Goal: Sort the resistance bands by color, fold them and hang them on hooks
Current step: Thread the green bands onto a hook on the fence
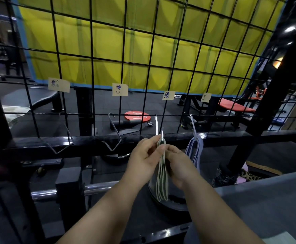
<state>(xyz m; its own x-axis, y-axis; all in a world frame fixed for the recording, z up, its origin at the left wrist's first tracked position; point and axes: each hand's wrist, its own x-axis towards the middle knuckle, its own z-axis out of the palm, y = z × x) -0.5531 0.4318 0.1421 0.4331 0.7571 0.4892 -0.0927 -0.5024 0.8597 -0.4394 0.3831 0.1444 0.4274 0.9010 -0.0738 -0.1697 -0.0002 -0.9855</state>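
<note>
A folded pale green resistance band [161,180] hangs in several loops from the tip of the third metal hook [162,133] on the black wire grid [94,59]. My left hand [144,160] pinches the band's top at the hook. Just to the right of the band, my right hand [180,166] also pinches it near the top. A folded blue band [195,150] hangs from the fourth hook [193,123] to the right. Paper labels are clipped above the hooks, one [168,95] above the green band.
Two bare metal hooks [114,133] [65,138] hang on the grid to the left. Behind the grid lie a red weight plate [137,116], a red bench [235,106] and a yellow mat. A barbell bar [98,187] and a black plate sit below my hands.
</note>
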